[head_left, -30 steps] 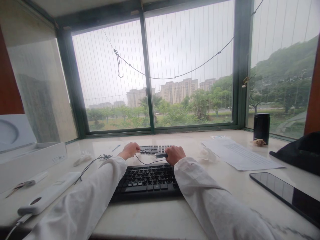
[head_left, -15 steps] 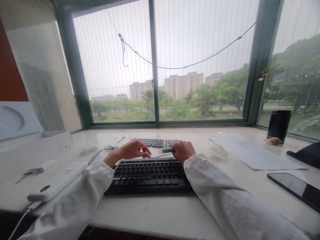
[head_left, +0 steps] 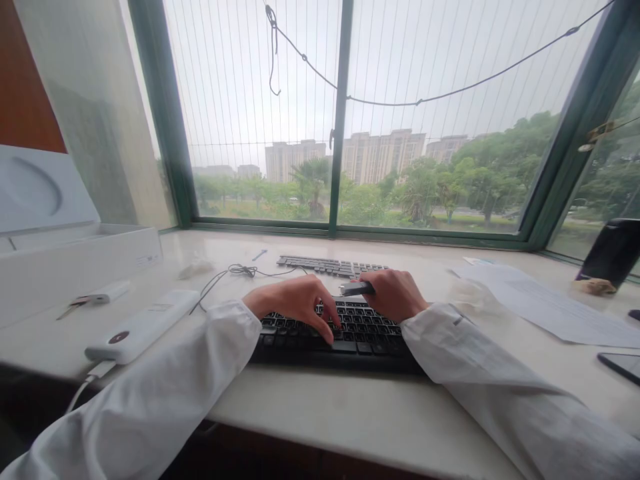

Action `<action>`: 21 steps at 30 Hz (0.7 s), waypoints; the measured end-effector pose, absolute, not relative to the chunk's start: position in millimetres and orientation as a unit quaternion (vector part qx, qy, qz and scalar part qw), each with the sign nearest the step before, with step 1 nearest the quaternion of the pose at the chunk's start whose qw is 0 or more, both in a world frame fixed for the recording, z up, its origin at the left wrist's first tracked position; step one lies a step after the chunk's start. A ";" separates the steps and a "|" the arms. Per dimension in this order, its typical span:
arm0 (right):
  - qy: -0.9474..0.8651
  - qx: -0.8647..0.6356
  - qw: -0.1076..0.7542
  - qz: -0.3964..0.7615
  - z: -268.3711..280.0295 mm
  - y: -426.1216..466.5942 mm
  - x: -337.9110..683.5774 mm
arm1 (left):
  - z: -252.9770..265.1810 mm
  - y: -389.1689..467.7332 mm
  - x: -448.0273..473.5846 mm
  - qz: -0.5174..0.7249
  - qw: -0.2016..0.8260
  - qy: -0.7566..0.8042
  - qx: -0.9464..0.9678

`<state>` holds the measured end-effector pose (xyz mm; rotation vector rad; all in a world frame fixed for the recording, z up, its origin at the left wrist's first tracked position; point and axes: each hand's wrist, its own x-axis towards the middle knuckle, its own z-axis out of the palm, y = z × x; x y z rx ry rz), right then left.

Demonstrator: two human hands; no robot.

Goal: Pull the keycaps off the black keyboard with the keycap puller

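Note:
A black keyboard lies in front of me on the white surface. Most of its key positions look bare, with flat keys along the front left. My left hand bends over it, thumb and index tips nearly together at the front keys. Whether a small piece sits between them is hidden. Above the keyboard's back right, my right hand is closed around a dark grey bar-shaped piece, one end sticking out leftward. Behind both hands, several loose dark keycaps are laid out in rows.
At left are a white power bank with a cable plugged in, a thin black cord, a key with a white fob and a white box. Right of me lie paper sheets, a phone and a dark can.
My left hand has come down and nearer, from behind the keyboard onto its front keys. The right hand keeps the bar-shaped piece. The camera view has shifted and tilted.

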<state>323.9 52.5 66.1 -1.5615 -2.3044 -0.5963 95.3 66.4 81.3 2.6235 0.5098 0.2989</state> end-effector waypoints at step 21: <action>-0.842 -0.444 0.295 -0.083 61.3 36.3 309.2 | 71.7 66.4 100.7 0.135 0.255 0.191 0.938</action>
